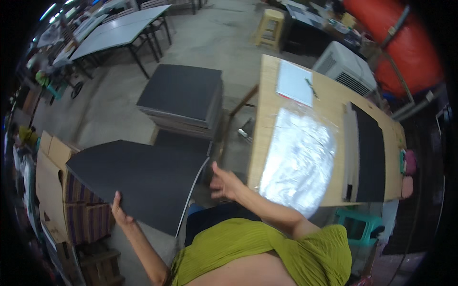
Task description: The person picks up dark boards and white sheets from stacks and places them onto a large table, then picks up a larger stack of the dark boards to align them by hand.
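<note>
A large black sheet (138, 176) with a pale right edge is in front of me on the left, bowed upward in the middle. My left hand (123, 212) grips its near left edge, thumb on top and the other fingers mostly hidden beneath. My right hand (226, 184) is just off the sheet's right edge, fingers apart and holding nothing. Beyond the sheet rises a tall stack of black boards (183, 93) with greyish sides. On the table to the right lies a shiny clear plastic bag (300, 159), close to my right forearm.
The wooden table (255, 143) carries a white paper pad (293, 81) and more black boards (369, 152). Cardboard boxes (50, 176) stand at my left. A teal stool (360, 224) is under the table's near side; a yellow stool (271, 28) stands farther off. Long white tables (119, 33) are at far left.
</note>
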`<act>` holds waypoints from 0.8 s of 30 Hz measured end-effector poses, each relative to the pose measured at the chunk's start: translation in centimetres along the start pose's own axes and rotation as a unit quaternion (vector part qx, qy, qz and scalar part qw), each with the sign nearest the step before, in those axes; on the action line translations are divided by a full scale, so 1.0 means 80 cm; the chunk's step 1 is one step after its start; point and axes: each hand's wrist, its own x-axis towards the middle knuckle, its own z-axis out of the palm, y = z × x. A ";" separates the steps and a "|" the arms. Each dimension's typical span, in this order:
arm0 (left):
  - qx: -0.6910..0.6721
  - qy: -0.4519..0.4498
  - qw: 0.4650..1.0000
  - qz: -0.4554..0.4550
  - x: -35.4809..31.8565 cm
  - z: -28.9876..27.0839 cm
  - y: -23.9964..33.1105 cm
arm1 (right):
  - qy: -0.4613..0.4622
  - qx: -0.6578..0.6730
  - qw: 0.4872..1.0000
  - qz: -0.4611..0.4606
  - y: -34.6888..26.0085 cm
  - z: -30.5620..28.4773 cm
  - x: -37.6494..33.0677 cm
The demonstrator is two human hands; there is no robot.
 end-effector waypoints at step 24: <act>-0.067 -0.085 0.967 -0.230 0.897 0.080 -0.110 | 0.041 -0.057 0.873 -0.483 -0.422 0.160 0.421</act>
